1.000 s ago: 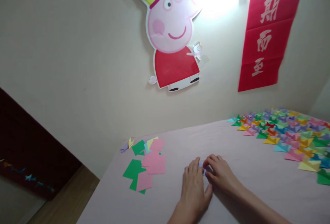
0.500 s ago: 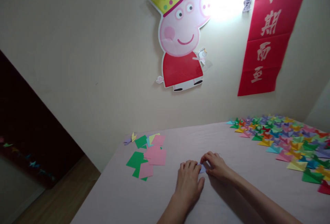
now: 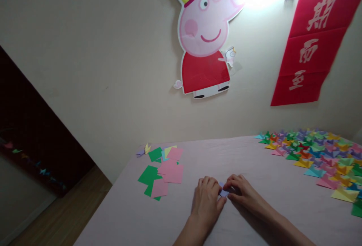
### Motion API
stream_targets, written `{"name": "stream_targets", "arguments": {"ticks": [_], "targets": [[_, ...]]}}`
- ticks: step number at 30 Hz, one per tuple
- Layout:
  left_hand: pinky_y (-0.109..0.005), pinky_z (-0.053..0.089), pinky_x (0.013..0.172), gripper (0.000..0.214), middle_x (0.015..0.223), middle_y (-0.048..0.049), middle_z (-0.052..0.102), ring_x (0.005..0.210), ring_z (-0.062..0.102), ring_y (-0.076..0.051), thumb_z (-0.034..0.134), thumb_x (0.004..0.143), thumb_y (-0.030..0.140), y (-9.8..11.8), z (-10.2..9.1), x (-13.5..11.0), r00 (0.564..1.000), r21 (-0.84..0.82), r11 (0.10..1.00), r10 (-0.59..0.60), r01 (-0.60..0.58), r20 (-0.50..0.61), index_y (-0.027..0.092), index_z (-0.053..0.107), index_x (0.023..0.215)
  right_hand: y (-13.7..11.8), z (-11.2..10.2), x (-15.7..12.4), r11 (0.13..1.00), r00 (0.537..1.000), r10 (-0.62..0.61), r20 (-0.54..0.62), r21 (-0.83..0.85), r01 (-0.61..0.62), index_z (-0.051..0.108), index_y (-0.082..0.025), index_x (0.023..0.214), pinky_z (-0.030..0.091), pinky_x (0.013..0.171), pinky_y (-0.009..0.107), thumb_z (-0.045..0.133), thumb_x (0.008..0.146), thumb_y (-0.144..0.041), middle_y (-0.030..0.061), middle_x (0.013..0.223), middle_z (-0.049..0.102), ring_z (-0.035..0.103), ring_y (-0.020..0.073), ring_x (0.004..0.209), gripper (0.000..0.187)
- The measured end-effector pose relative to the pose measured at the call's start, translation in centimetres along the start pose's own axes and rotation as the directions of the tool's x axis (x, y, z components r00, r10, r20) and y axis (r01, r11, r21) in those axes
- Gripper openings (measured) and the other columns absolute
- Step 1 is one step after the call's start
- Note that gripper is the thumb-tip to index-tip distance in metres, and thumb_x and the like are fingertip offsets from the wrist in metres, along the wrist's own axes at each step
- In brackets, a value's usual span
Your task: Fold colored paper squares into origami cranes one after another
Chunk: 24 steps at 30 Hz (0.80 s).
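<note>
A small folded piece of purple paper lies on the pale pink tabletop, between my two hands. My left hand rests palm down at its left side, with the index finger and thumb closed on the paper's left edge. From the right, my right hand reaches in with curled fingers, and its thumb and fingertips pinch the paper's right side. The fingers cover part of the paper, so its full shape is hidden.
Loose pink squares and green squares lie to the left. A yellow folded paper bird stands at the back left corner. Rows of colourful folded paper birds spread across the right. The wall rises behind the table.
My right hand has shifted slightly down and right, and more of the purple paper shows between the hands. My left hand stays nearly in place. The camera view has turned slightly.
</note>
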<state>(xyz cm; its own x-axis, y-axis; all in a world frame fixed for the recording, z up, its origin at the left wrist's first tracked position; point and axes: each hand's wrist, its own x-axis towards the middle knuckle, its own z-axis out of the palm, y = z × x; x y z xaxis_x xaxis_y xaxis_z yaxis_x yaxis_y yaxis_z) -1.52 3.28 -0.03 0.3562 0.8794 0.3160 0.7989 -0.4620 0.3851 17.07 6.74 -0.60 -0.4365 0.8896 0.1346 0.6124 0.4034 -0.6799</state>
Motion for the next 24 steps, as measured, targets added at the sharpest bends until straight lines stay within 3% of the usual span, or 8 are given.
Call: {"name": "stream_targets", "arguments": {"ticks": [5,15,24], "targets": [[-0.036,0.041,0.086,0.004,0.098,-0.0005,0.064,0.097,0.053,-0.021,0.068,0.088,0.02,-0.4,0.1,0.0,0.999,-0.067,0.998,-0.003,0.0,-0.043,0.022,0.064,0.088,0.7,0.1,-0.1,0.999,1.0,-0.001,0.013,0.038,0.0,0.071,-0.025,0.086,0.041,0.087,0.037,0.06,0.081,-0.024,0.0043,0.094,0.065,0.055,0.0238,0.094,0.012],[-0.033,0.04,0.084,0.015,0.095,0.0019,0.065,0.095,0.054,-0.019,0.066,0.085,0.008,-0.2,0.4,0.3,0.989,-0.184,0.976,-0.131,0.116,-0.068,0.022,0.062,0.082,0.7,0.6,0.0,0.999,0.999,0.029,-0.03,0.039,-0.028,0.069,-0.024,0.08,0.04,0.086,0.038,0.06,0.085,-0.025,0.0034,0.091,0.066,0.054,0.0239,0.093,0.01],[-0.034,0.04,0.084,0.011,0.097,0.0003,0.061,0.097,0.052,-0.02,0.066,0.086,0.015,0.3,0.4,0.5,0.974,-0.13,0.969,-0.22,0.212,-0.051,0.022,0.059,0.081,0.7,1.1,0.1,0.999,0.997,0.04,-0.066,-0.002,-0.04,0.065,-0.023,0.075,0.04,0.082,0.038,0.058,0.089,-0.03,0.0038,0.087,0.064,0.053,0.0235,0.089,0.018]]}}
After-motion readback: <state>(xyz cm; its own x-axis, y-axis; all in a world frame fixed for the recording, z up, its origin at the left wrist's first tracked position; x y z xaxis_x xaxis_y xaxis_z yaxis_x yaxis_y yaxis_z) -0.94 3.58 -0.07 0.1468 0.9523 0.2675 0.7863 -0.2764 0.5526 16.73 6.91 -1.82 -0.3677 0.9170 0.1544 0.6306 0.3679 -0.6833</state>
